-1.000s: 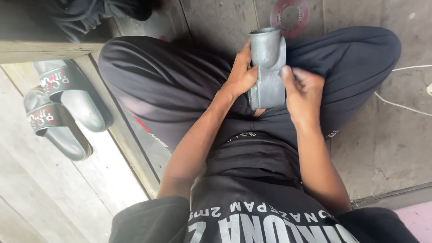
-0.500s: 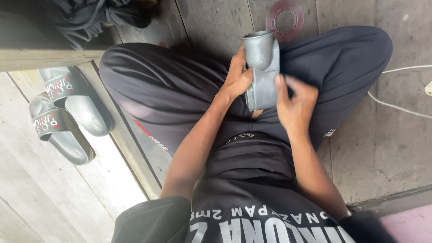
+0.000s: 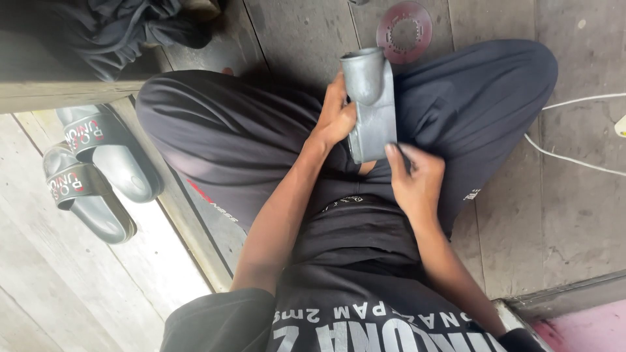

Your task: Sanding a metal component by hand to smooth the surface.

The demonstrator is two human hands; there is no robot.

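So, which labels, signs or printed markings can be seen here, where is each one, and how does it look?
Slide sandals, left on the floor: grey, dark straps with white and red lettering.
Trousers, left thigh: small red and white print on black.
Shirt, bottom: large white lettering on black.
No packages or screens.

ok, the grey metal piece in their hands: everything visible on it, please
The grey metal part looks like dull cast metal: a flat-sided, boxy body with a round open tube mouth at its far end. It is held upright over the lap of the seated, cross-legged person. The left hand grips its left side; the right hand touches its lower right edge with its fingers. Its underside is hidden.
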